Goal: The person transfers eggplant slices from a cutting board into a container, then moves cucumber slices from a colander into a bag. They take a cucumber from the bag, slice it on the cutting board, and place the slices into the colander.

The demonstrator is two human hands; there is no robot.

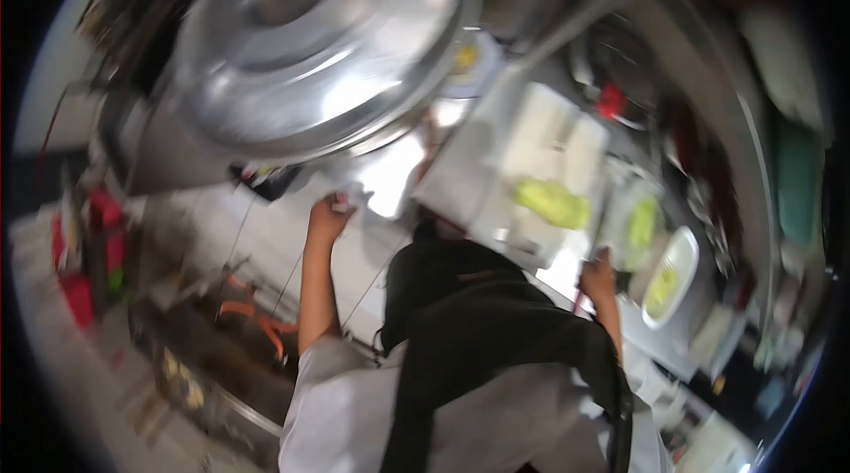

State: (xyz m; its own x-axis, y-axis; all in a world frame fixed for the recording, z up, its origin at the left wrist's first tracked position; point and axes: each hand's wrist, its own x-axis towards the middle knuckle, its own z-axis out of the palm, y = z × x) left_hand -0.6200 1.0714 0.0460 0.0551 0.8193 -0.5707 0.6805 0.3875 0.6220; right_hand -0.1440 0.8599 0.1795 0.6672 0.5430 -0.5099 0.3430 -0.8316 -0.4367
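My left hand (pixel 330 215) is held out over the white tiled floor, below the large steel lid (pixel 328 48). Its fingers look curled, with a small pale patch at the fingertips that blur keeps me from naming. At the counter's near edge, my right hand (pixel 598 275) looks closed, and a thin reddish strip shows just below it. What it grips is too smeared to make out. Close to that hand are a yellow-green leafy heap (pixel 553 202) on a white cutting board (pixel 537 132), another green heap (pixel 641 223), and a white oval dish (pixel 657 300) with chopped yellow-green pieces.
The steel counter (pixel 474 159) runs along my right. Beyond the board are a red item (pixel 611 101) and metal bowls. A blue-white plate (pixel 478 66) sits beside the big lid. At left stand red containers (pixel 106 216) and a dark basin (pixel 221 349) with an orange strap.
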